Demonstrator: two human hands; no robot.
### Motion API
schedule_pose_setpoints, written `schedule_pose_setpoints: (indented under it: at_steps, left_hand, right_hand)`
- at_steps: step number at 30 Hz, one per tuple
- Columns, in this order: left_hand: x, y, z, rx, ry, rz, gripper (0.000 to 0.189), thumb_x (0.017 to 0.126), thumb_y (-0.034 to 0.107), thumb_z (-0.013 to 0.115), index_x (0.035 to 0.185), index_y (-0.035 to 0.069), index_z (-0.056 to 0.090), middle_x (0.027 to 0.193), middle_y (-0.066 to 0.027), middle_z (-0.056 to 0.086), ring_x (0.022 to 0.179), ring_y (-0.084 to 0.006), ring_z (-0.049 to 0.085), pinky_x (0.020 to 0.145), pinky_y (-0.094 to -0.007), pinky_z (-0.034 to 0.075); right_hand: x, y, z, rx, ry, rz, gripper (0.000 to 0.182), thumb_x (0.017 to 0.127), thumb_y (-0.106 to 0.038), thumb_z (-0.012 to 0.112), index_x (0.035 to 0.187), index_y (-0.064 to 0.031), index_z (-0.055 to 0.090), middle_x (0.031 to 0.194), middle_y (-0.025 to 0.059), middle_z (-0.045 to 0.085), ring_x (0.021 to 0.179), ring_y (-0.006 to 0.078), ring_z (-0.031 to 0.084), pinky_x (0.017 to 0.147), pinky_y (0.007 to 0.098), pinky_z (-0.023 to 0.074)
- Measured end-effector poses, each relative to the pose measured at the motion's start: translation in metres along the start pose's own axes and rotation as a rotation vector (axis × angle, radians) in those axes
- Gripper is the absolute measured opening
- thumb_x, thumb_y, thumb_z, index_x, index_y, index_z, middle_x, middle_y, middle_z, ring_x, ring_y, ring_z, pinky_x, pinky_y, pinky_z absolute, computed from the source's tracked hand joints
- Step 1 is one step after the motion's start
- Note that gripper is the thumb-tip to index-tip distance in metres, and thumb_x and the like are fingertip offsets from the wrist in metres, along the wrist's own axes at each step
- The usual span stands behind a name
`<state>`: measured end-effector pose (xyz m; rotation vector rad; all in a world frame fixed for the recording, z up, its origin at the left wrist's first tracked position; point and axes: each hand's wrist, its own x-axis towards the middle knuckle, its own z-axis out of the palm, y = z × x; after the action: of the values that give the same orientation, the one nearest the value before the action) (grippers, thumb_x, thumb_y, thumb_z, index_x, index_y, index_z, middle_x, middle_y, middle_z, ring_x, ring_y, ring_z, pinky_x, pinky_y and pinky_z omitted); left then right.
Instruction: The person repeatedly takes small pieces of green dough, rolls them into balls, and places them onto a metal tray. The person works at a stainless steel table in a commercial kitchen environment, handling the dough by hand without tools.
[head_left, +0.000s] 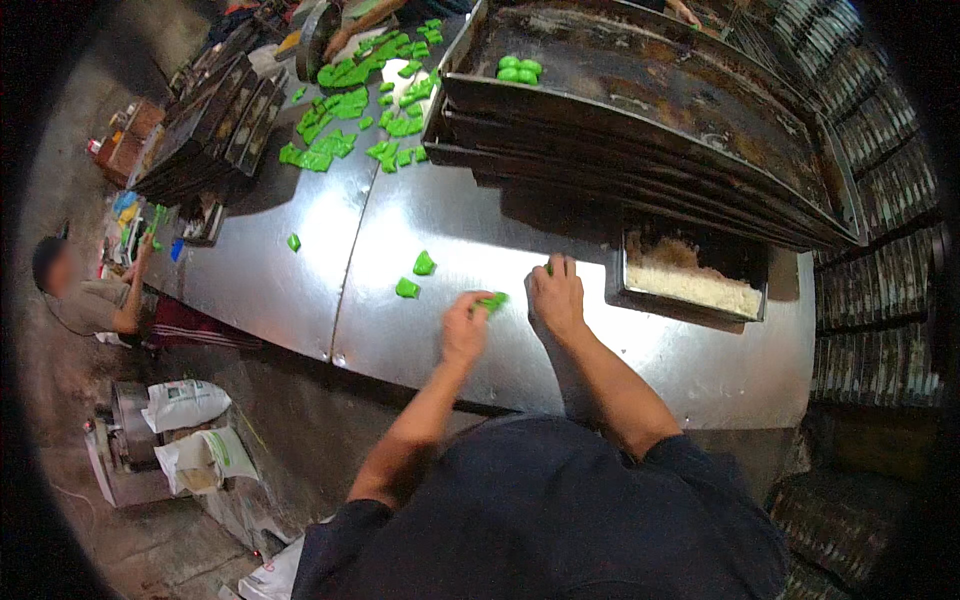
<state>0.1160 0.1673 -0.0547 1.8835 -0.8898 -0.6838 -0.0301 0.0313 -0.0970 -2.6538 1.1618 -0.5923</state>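
Observation:
My left hand (466, 324) pinches a flattened green dough piece (495, 301) between thumb and fingers, just above the metal table (450, 367). To its right, my right hand (559, 294) is curled downward over a bit of green dough (550, 268), mostly hidden under the fingers. Two green dough pieces (424, 262) lie close together to the left of my hands, and another (293, 242) lies farther left. Many cut green dough pieces (337, 105) are spread at the far side. A small cluster of rounded green dough balls (519, 70) sits in the top dark metal tray (637, 112).
A stack of large trays fills the far right side. Right of my hands stands a metal tin (694, 311) with pale, crumbly material. More dark tins (202, 127) are stacked at the far left. A co-worker (105, 300) is at the left; other people's arms show at the far side.

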Motion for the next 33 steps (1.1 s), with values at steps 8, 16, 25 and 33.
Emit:
schedule_pose_setpoints:
  at_steps: [8,16,25,33]
  left_hand:
    - [-0.009,-0.026,0.060,0.393,-0.072,0.617,0.023,0.091,0.015,0.064,0.110,0.003,0.064,0.107,-0.0171,0.059,0.093,-0.0367,0.058,0.083,-0.0468,0.049]
    - [-0.009,-0.034,0.068,0.533,0.025,0.631,0.023,0.093,0.016,0.062,0.112,0.003,0.065,0.121,-0.0174,0.057,0.100,-0.0365,0.057,0.088,-0.0461,0.048]
    - [-0.012,-0.040,0.065,0.549,0.066,0.614,0.021,0.092,0.016,0.064,0.109,0.004,0.066,0.115,-0.0152,0.059,0.096,-0.0343,0.057,0.086,-0.0455,0.048]
    - [-0.006,-0.033,0.066,0.410,-0.010,0.586,0.018,0.091,0.018,0.066,0.104,0.006,0.065,0.102,-0.0129,0.059,0.092,-0.0345,0.058,0.081,-0.0450,0.049]
  right_hand:
    - [-0.026,0.048,-0.088,0.536,-0.032,-0.101,0.041,0.077,-0.010,0.074,0.117,-0.0132,0.065,0.114,0.0152,0.057,0.106,0.0331,0.059,0.087,0.0458,0.0533]
    - [0.212,0.095,-0.335,0.057,-0.023,-0.495,0.036,0.076,-0.009,0.075,0.111,-0.0116,0.068,0.117,0.0114,0.058,0.114,0.0327,0.057,0.097,0.0420,0.0490]
    - [0.282,0.109,-0.265,-0.112,-0.426,-0.617,0.062,0.097,-0.039,0.059,0.152,-0.0169,0.040,0.157,0.0147,0.034,0.145,0.0379,0.031,0.119,0.0535,0.0299]
    - [0.274,0.112,-0.277,-0.120,-0.240,-0.517,0.063,0.101,-0.046,0.052,0.153,-0.0152,0.036,0.161,0.0156,0.027,0.148,0.0409,0.024,0.116,0.0611,0.0250]
